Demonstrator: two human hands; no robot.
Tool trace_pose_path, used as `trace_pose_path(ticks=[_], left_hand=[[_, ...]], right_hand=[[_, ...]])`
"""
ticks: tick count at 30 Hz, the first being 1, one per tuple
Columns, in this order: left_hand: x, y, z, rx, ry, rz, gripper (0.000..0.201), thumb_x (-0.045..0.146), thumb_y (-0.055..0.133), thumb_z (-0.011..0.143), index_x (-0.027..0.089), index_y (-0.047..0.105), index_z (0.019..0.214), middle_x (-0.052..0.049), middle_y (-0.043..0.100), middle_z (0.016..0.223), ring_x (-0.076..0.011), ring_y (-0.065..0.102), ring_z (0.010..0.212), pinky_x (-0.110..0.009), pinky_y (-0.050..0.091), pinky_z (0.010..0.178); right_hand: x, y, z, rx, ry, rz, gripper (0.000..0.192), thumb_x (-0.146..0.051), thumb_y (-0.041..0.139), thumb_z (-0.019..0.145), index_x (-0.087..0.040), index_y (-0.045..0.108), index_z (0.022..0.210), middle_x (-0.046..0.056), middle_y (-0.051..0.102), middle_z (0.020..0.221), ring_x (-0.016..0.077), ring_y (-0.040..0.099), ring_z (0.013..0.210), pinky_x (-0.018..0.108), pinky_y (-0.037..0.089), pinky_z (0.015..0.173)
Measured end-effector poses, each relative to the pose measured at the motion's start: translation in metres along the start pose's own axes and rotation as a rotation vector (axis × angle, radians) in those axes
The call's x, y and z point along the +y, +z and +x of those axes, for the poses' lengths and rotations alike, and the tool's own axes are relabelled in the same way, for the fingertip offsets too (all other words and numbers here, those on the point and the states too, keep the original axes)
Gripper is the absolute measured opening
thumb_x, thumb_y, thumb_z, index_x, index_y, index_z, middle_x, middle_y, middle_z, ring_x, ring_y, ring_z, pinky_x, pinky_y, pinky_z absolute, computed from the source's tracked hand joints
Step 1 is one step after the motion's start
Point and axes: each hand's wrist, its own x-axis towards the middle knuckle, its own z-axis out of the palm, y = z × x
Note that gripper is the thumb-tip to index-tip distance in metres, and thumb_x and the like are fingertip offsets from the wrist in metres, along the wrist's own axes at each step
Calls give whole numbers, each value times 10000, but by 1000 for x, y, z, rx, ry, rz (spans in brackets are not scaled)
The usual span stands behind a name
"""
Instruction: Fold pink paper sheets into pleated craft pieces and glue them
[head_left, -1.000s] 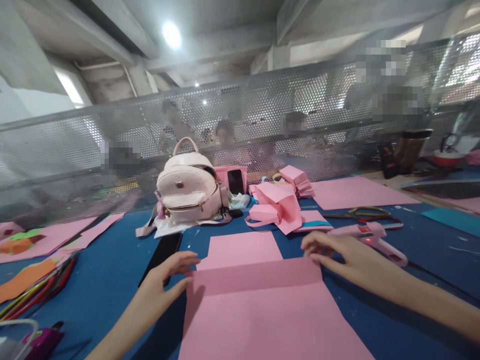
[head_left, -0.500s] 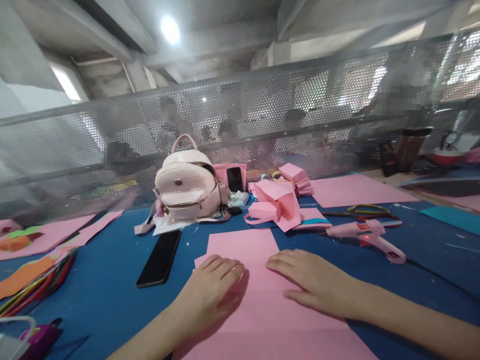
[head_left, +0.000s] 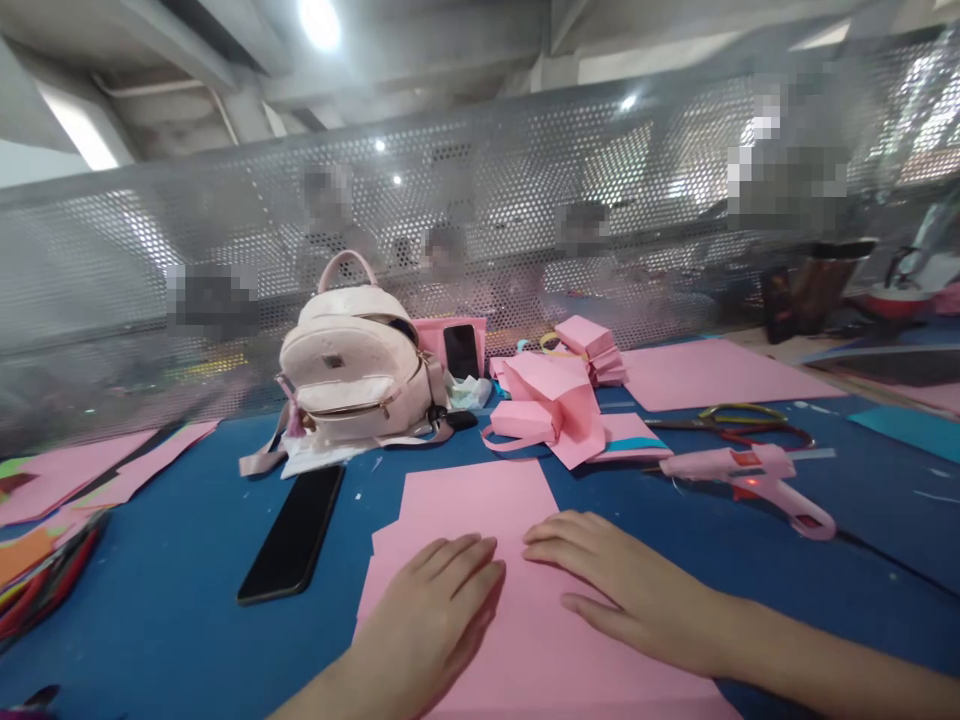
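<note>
Pink paper sheet [head_left: 517,640]: lies flat on the blue table [head_left: 180,600], right in front of the person, its far edge overlapping a second pink sheet [head_left: 472,495] beyond it.
Left hand [head_left: 427,620]: palm down on the near sheet, fingers straight and close together, holding nothing.
Right hand [head_left: 622,585]: flat on the same sheet just beside the left, fingers slightly spread, gripping nothing; fingertips of both hands nearly meet.
Black phone [head_left: 292,535]: face down on the table, left of the sheets, near but apart from them.
Pink backpack [head_left: 356,375]: upright behind the phone, against the perforated metal screen [head_left: 225,270].
Folded pink paper pieces [head_left: 559,405]: piled beyond the sheets, right of the backpack.
Pink glue gun [head_left: 757,475]: lying on its side, right of the sheets, well apart from the right hand.
Scissors [head_left: 731,420]: just behind the glue gun.
</note>
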Motion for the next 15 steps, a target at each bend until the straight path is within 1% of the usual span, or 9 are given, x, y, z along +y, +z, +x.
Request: trace_pose_path(ticks=[4,6,10,15], left_hand=[[-12,3,-3,-69,68,-28,481,283,540,924,147,445,1376,-135,492,1443,-304,511,1287,-475,515,993],[-18,6,-3,-85,88,-44,516,320,545,928,148,421,1398,-135,468,1458,-300,492,1305,-469,504,1007],[-24,12,-2,-90,78,-97,560,279,561,907,175,389,1430,-122,431,1484,-297,471,1322,-474,482,1026],[-25,16,-3,-79,64,-144,564,202,548,881,181,398,1425,-121,428,1488,-299,460,1331,-486,468,1036]], right_hand=[[3,-2,1,-54,48,42,463,-423,485,956,-260,486,1390,93,501,1434,274,417,1336,529,286,1135],[5,-4,1,-86,64,64,490,-452,476,957,-270,465,1411,91,478,1458,281,389,1361,544,269,1143],[8,-4,1,-127,109,104,502,-481,459,961,-309,435,1432,69,440,1492,285,345,1394,567,231,1156],[13,0,2,-101,93,132,491,-459,490,950,-317,458,1418,70,458,1480,285,370,1382,547,238,1160]])
